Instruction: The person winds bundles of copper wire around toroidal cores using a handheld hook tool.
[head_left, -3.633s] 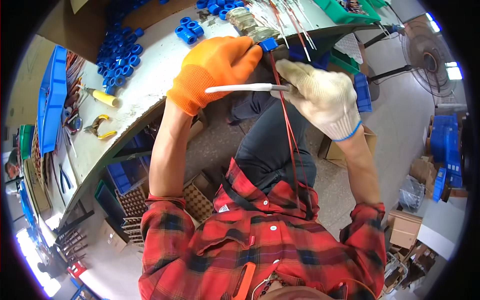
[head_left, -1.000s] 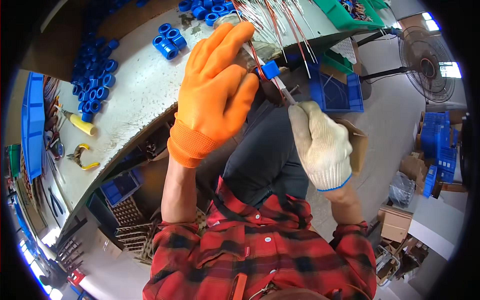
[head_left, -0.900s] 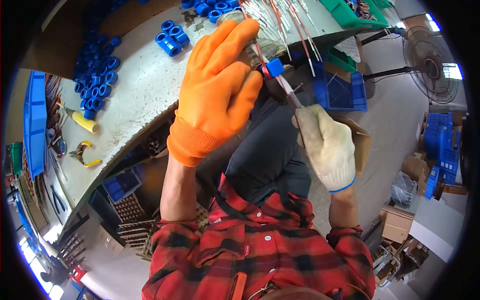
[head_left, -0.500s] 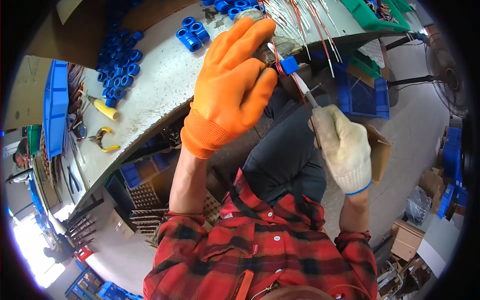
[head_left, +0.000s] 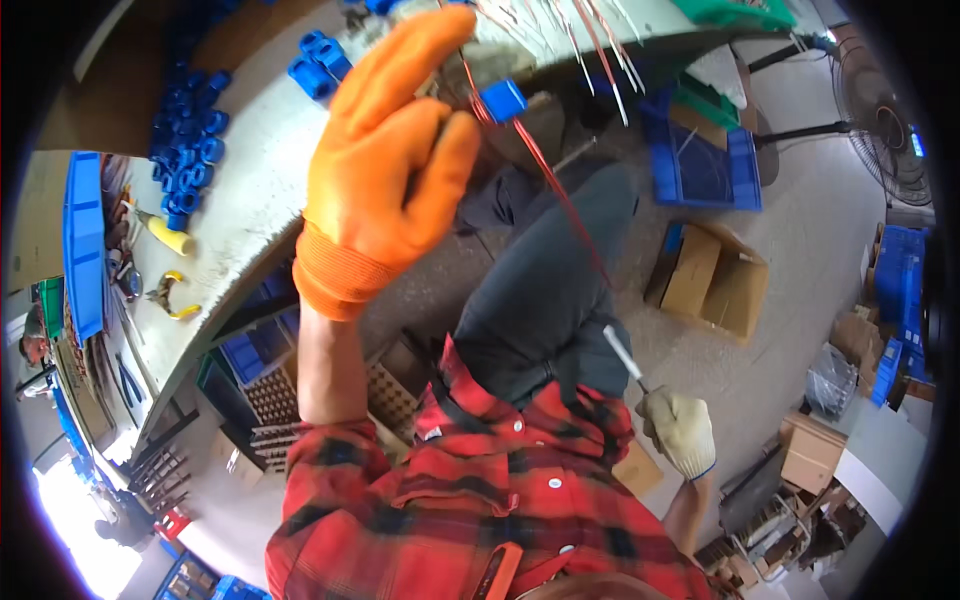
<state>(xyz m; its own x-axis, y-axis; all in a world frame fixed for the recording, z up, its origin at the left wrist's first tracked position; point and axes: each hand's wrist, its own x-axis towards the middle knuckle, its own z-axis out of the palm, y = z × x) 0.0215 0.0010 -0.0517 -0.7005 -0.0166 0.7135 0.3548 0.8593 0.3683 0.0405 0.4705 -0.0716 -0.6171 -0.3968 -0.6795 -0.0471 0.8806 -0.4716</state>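
My left hand (head_left: 385,170), in an orange rubber-coated glove, is at the bench edge, closed on red wires. Just right of its thumb is a blue block-shaped piece (head_left: 502,100) with the red wires (head_left: 550,175) running through it. Their lengths trail down to the right above my thigh. Low on the right, well apart from the blue piece, my right hand (head_left: 680,430) in a whitish knit glove grips a slim rod tool (head_left: 625,355) with a long white end. Whether any wire reaches the right hand cannot be made out.
Blue rings (head_left: 190,160) lie heaped on the bench (head_left: 240,220), with a yellow-handled tool (head_left: 168,235) and yellow-handled pliers (head_left: 172,295) nearby. White-ended wires (head_left: 600,50) overhang its far edge. An open cardboard box (head_left: 735,290), blue crate (head_left: 735,180) and fan (head_left: 880,120) are rightward.
My right hand has pulled down and right with the rod tool, whose white end has left the blue piece. Red wires now stretch out from that piece. The view has shifted.
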